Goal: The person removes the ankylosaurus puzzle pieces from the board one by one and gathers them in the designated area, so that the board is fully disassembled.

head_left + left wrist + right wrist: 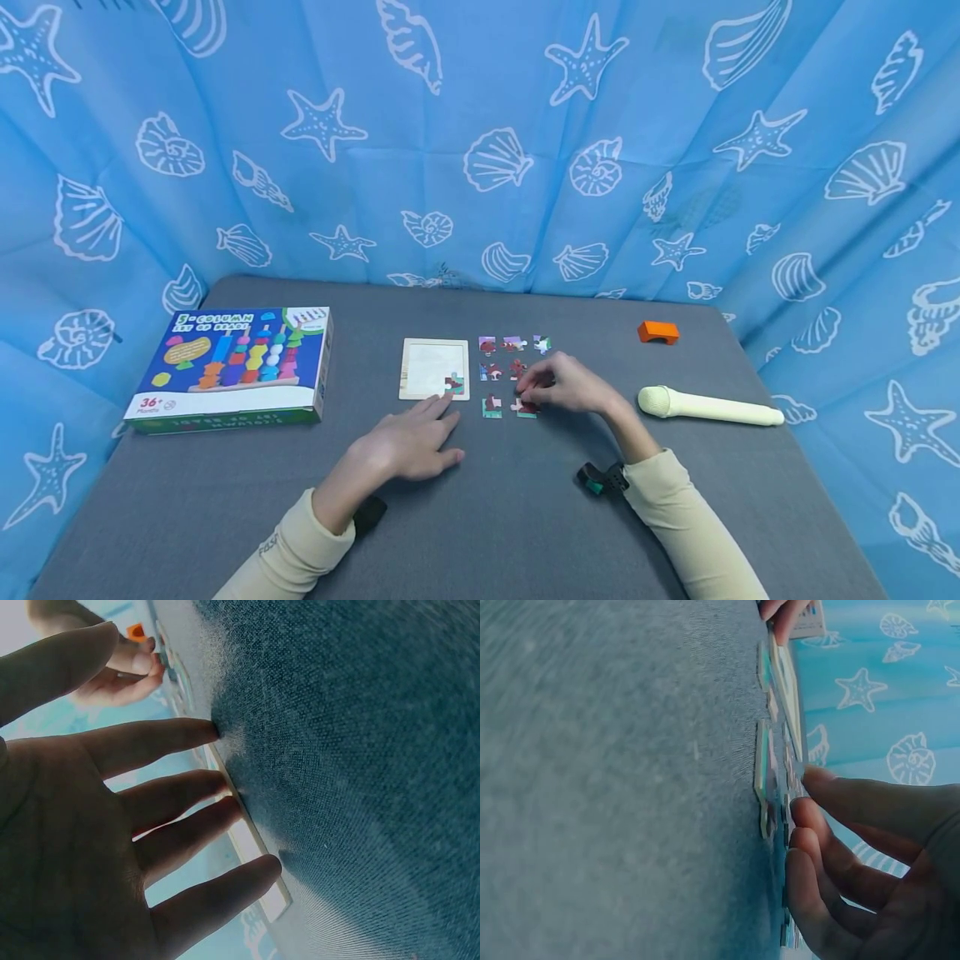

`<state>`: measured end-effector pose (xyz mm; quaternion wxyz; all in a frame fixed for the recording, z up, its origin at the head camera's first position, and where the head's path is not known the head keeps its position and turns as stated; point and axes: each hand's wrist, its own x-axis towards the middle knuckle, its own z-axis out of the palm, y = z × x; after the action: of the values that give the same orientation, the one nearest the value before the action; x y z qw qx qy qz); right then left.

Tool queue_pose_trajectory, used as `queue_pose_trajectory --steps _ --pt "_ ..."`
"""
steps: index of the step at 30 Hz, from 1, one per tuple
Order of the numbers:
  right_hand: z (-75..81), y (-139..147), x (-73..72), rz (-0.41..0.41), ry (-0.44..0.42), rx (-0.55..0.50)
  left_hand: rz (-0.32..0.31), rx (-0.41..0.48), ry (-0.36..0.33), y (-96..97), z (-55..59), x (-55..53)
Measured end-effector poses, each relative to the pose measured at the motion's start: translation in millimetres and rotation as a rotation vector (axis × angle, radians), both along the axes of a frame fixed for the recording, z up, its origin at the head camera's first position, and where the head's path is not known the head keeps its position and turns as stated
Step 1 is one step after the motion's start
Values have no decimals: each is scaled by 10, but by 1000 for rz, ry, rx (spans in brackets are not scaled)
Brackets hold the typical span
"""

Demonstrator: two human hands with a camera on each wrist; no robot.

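A square wooden puzzle frame (pixel 427 367) lies on the grey table, with one jigsaw piece (pixel 455 383) in its lower right corner. My left hand (pixel 412 439) is spread palm down, its fingertips touching the frame's near edge. To the right of the frame, several loose jigsaw pieces (pixel 491 407) lie in rows. My right hand (pixel 566 383) reaches over the right side of these rows and hides part of them. In the right wrist view, a small gap shows between the thumb (pixel 821 777) and the bent fingers, and no piece is clearly held there.
A boxed bead set (pixel 232 367) lies at the left. On the right are an orange arch block (pixel 658 332) and a pale toy microphone (pixel 708 407). A blue shell-print curtain (pixel 480 208) hangs behind the table.
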<state>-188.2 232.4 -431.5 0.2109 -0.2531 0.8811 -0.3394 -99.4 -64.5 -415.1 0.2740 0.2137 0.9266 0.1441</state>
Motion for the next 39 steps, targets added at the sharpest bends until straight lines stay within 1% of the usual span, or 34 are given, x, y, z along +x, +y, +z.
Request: queue_pose_trajectory --steps 5,9,15,21,26,30,36,39 --pt "-3 -29 -12 6 4 -45 -3 -1 2 1 -4 1" --pt "-13 -93 -19 12 -27 -78 -7 -1 8 2 -4 3" --pt "-17 -243 -22 14 -64 -133 -6 -3 6 5 -13 0" --pt "-73 -440 -85 6 -86 -178 -9 -5 14 7 -5 9" --pt "-106 -623 -143 18 -91 -181 -18 1 13 0 -16 1" --pt "-136 -751 -199 36 -55 -175 -25 2 6 -6 -7 -8" --pt "-134 -884 -250 -7 -24 -132 -30 3 -8 -9 27 -1" --pt "-139 -930 -263 -26 -26 -115 -28 4 -20 -11 10 -11"
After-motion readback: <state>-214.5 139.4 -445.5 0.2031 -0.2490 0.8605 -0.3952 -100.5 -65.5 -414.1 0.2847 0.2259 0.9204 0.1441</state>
